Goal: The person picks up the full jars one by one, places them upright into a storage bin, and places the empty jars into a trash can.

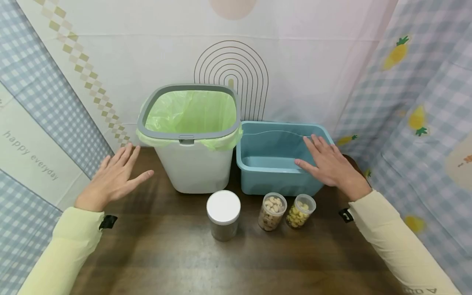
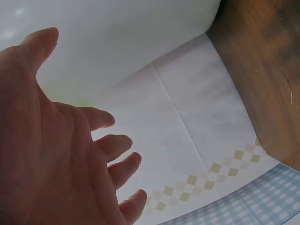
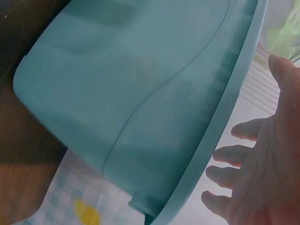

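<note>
My left hand (image 1: 112, 178) hovers left of a white trash bin (image 1: 195, 168), its fingers spread and nothing in them. A green bag (image 1: 191, 110) lines the bin under a grey rim. Over the right part of a blue plastic tub (image 1: 280, 180) is my right hand (image 1: 330, 164), also with fingers extended and holding nothing. In the right wrist view that hand (image 3: 262, 154) appears beside the tub's rim (image 3: 225, 112). In front stand a jar with a white lid (image 1: 223, 209), a clear jar of cashew-like nuts (image 1: 272, 212) and a smaller jar of yellowish pieces (image 1: 299, 213).
Everything stands on a dark brown wooden table (image 1: 177, 258). A white printed cloth (image 1: 155, 53) hangs behind the bin and tub. Blue checked cloth (image 1: 398, 164) borders the right side, and more hangs at the left.
</note>
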{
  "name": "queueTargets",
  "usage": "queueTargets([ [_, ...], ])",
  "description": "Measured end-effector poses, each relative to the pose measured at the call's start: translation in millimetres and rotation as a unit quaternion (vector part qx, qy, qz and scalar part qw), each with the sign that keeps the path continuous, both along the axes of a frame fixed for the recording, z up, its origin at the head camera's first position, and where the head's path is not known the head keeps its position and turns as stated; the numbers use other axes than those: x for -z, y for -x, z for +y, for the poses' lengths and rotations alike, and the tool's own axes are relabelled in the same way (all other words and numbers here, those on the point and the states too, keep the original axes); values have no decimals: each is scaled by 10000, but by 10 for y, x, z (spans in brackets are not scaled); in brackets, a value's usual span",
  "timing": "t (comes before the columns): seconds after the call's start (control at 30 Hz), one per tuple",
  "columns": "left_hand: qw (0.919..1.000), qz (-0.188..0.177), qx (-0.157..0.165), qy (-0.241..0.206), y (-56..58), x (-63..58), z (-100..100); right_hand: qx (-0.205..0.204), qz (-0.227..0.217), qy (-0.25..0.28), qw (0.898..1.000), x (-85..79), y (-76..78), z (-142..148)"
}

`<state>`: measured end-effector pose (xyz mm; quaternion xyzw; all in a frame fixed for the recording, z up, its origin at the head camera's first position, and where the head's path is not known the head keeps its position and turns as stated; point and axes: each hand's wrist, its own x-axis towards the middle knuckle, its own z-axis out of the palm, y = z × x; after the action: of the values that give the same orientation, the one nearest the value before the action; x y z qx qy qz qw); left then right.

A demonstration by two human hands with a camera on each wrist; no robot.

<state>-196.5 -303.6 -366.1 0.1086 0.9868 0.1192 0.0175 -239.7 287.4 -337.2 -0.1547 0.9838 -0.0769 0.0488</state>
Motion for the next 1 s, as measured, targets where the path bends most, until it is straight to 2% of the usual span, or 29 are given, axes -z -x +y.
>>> queueTargets([
  [0.23,9999,9,131,3,-135,-58,29,76,-20,-110,9999,-29,-7,167],
  [0.47,9993,121,269,-215,-315,-163,84,173,-72,-148,9997,-5,-32,326],
  [0.57,9987,216,355,-287,-406,-208,132,256,-124,-77,9996,18,-48,374],
  [0.8,9984,139,380,-384,-635,-296,278,351,-270,85,9990,73,-85,471],
  [1.0,9975,233,490,-456,-766,-392,441,394,-321,130,9986,120,-87,523],
])
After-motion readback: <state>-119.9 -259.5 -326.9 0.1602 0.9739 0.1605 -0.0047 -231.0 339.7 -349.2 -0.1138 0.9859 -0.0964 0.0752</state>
